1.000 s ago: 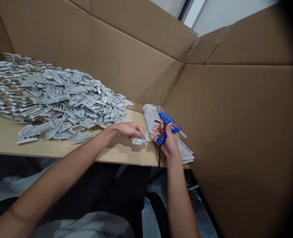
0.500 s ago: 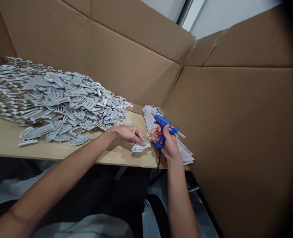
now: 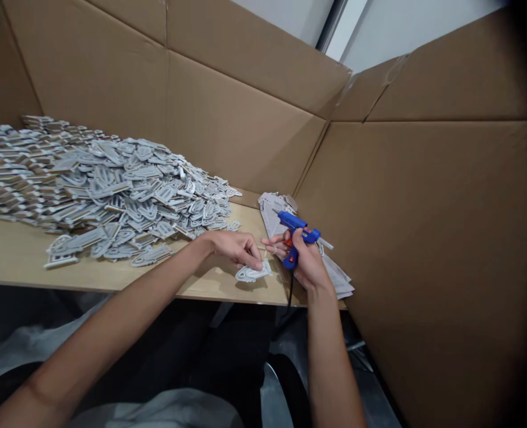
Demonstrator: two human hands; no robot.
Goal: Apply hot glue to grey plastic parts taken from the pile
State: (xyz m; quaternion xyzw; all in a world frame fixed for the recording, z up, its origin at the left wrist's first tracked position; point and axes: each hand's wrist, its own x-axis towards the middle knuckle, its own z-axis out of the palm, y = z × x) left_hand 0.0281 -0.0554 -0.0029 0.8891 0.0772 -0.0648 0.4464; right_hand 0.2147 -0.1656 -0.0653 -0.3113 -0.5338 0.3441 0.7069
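My left hand pinches a flat grey-white cut-out piece with an open loop-like outline, holding it just over the table near its front edge. In my right hand is a blue glue gun, its nozzle pointing up and left and its cord hanging down. The thumb and palm hold the gun, while a finger or two stretch toward the piece. A thin pale strand seems to run between those fingertips and the piece; what it is I cannot make out.
A large heap of similar grey-white pieces covers the table's left and middle, stacked in rows at far left. Printed paper sheets lie under and behind the glue gun. Cardboard walls enclose the back and right. The wooden tabletop ends at its front edge.
My right fingertips have drawn away from the piece and straightened, widening the gap between the hands. The left hand still pinches the piece. The whole view has shifted slightly.
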